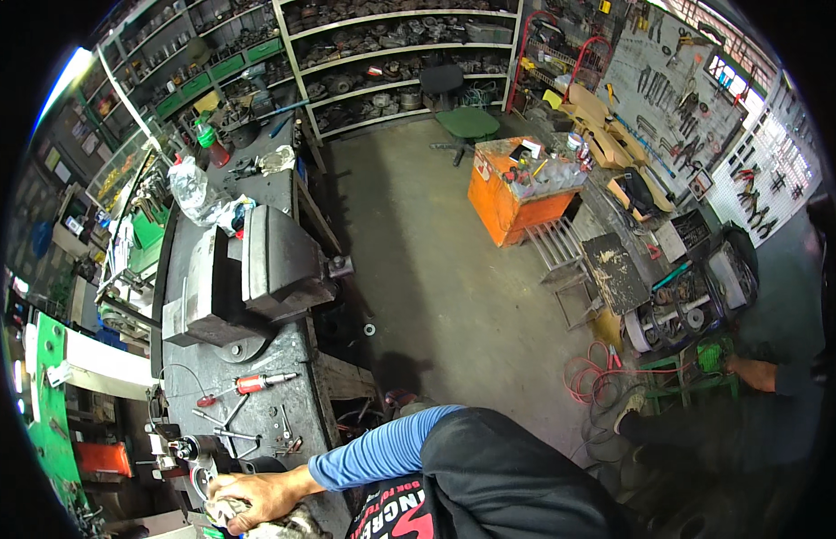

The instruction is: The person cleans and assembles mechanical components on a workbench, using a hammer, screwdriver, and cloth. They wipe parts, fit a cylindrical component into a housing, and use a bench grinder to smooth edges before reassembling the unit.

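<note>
My right hand (261, 500) reaches in from the lower edge in a blue sleeve. Its fingers are curled round a stained, light-coloured rag (288, 524), bunched under the palm and past the fingertips. Right by the fingers is a round metal part with a pale ring (201, 481), partly covered by the hand. A dark cylindrical metal part (198, 446) lies just beyond it. On the dark workbench (301, 359) past my hand are a T-shaped wrench (231, 422), a red-and-silver hand tool (265, 383) and some small loose metal pieces (290, 445). My left hand is outside the picture.
A large bench vise (283, 260) stands on the workbench, with a plastic bag (192, 190) and a bottle (211, 144) behind. An orange cabinet (508, 202) and green chair (467, 124) stand across the floor. At right, another person's hand (750, 371) is near a green object (710, 355); a red hose (589, 382) coils nearby.
</note>
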Tool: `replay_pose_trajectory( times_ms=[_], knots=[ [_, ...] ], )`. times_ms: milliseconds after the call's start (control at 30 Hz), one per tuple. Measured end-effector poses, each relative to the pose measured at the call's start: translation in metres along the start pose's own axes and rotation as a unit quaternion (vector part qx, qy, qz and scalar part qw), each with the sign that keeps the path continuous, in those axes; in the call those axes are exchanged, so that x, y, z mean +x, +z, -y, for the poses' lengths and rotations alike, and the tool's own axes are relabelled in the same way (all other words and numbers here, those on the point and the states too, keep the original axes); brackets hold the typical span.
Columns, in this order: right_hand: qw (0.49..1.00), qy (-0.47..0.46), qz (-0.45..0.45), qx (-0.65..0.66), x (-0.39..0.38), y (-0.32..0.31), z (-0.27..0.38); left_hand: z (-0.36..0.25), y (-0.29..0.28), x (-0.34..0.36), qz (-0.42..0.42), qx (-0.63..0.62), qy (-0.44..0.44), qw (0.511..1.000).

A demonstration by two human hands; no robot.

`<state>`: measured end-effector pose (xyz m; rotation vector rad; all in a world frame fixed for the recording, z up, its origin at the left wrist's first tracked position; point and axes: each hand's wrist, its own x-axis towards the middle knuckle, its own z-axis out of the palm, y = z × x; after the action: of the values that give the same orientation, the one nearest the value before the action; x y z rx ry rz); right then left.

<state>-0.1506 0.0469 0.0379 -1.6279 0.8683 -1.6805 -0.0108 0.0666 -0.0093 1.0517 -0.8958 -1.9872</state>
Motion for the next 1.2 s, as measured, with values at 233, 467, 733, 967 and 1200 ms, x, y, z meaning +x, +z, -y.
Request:
replay_pose_trajectory(
  times_ms=[233,467,733,967,1200],
  knots=[
    [0.973,0.072,-0.081,-0.203,-0.010,-0.017,-0.006,-0.010,-0.019,-0.002,0.029,0.005,0.012,0.999],
    [0.973,0.229,0.031,-0.026,-0.001,-0.049,0.013,-0.013,-0.015,-0.021,-0.026,-0.034,0.054,0.998],
    [0.924,0.196,0.303,-0.129,-0.018,-0.034,0.016,-0.024,-0.039,-0.068,0.005,-0.165,-0.104,0.981],
    [0.934,0.304,0.122,0.139,-0.007,-0.027,0.015,0.012,-0.065,-0.097,0.012,-0.240,0.031,0.970],
    [0.936,0.089,0.298,-0.166,-0.048,0.047,0.032,0.020,-0.068,-0.071,0.008,-0.374,0.177,0.910]
  ],
)
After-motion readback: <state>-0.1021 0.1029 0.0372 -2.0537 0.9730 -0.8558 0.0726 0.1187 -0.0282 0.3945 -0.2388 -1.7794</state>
